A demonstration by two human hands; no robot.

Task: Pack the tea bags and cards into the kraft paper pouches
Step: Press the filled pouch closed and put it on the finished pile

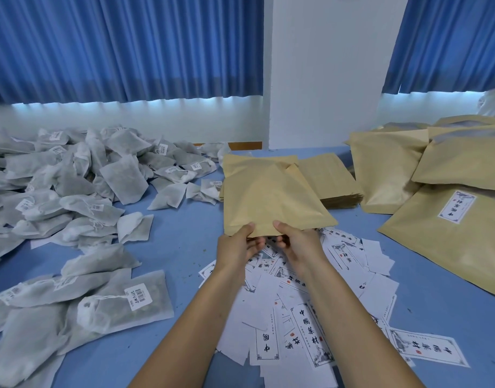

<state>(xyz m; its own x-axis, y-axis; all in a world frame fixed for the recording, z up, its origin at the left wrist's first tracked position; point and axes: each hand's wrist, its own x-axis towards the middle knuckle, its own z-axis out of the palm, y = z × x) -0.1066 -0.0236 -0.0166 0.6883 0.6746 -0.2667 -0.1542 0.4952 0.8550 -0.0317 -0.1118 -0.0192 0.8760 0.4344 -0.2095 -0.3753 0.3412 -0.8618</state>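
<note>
Even cool light, wide-angle edge bending

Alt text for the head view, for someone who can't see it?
Left hand and right hand pinch the near edge of a kraft pouch above scattered cards on a blue table. Tea bags are heaped at left, flat pouches stacked behind, bulging pouches at right.

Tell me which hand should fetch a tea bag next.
Probably left. The tea bags lie on the side of the left hand; the right hand also grips the pouch and could hold it alone.
</note>
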